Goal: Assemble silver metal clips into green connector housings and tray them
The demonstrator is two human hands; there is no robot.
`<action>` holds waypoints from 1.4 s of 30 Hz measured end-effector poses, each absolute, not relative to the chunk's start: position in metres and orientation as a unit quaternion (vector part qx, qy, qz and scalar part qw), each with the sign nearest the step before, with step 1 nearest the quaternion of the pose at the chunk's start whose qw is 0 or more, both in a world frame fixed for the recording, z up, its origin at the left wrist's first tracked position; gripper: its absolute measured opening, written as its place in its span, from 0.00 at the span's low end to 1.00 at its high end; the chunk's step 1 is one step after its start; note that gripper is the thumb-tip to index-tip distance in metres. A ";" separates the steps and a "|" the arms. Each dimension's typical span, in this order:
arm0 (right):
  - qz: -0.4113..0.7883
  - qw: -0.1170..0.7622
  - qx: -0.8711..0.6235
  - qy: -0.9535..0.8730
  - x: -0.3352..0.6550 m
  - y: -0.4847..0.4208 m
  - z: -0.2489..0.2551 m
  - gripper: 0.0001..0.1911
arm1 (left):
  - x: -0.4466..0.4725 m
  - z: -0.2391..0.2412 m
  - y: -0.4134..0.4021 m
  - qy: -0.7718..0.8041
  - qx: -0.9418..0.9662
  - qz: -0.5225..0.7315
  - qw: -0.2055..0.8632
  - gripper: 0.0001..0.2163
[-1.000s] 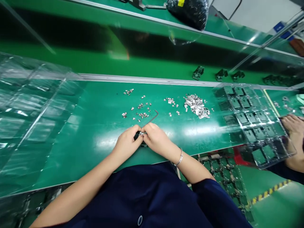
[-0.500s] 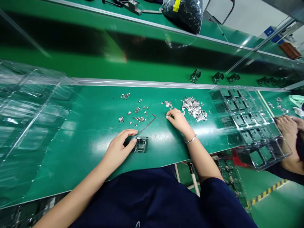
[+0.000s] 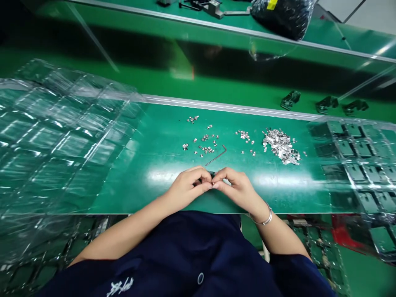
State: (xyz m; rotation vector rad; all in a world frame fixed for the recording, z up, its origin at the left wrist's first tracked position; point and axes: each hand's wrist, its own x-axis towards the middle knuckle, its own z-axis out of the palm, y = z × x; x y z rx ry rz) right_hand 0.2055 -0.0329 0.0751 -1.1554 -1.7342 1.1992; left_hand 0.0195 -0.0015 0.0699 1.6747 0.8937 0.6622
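Note:
My left hand (image 3: pixel 188 187) is closed around a small dark block-like part (image 3: pixel 212 174), mostly hidden by the fingers. My right hand (image 3: pixel 236 187) meets it fingertip to fingertip, thumb and index finger pinched at the same part. Whatever tiny thing sits in that pinch is too small to make out. Just beyond the hands lies an L-shaped hex key (image 3: pixel 218 157) on the green tabletop (image 3: pixel 161 140). Several little shiny metal pieces (image 3: pixel 207 149) are scattered to its left. More small metal pieces (image 3: pixel 244 135) lie to its right, beside a larger heap of flat metal pieces (image 3: pixel 281 145).
Stacked clear plastic trays (image 3: pixel 74 136) cover the left side. Another clear tray (image 3: pixel 365 165) with parts in its pockets stands at the right. Several dark parts (image 3: pixel 291 100) rest on the ledge behind. Above, a shelf (image 3: pixel 235 28) carries a black plastic bag (image 3: pixel 283 18).
My left hand has picked up the dark part from the tabletop. My right hand has come from the small metal pieces to meet it. The view has shifted left.

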 end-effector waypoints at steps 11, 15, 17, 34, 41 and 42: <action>0.715 0.342 -0.385 -0.473 0.190 -0.048 0.063 0.15 | 0.001 0.064 -0.020 0.332 0.694 0.256 0.585 0.09; 0.673 0.308 -0.404 -0.538 0.196 -0.048 0.066 0.11 | -0.002 0.060 -0.018 0.289 0.772 0.288 0.486 0.07; 0.585 0.306 -0.434 -0.612 0.201 -0.045 0.067 0.07 | -0.003 0.054 -0.013 0.294 0.800 0.299 0.428 0.03; 0.218 0.235 -0.488 -0.812 0.202 -0.025 0.050 0.04 | 0.013 0.036 -0.006 0.367 0.849 0.217 0.313 0.17; 0.207 0.188 -0.497 -0.821 0.201 -0.026 0.049 0.04 | 0.015 0.036 -0.009 0.377 0.853 0.228 0.281 0.17; 0.216 0.188 -0.491 -0.822 0.202 -0.026 0.050 0.04 | 0.015 0.035 -0.009 0.376 0.853 0.226 0.281 0.18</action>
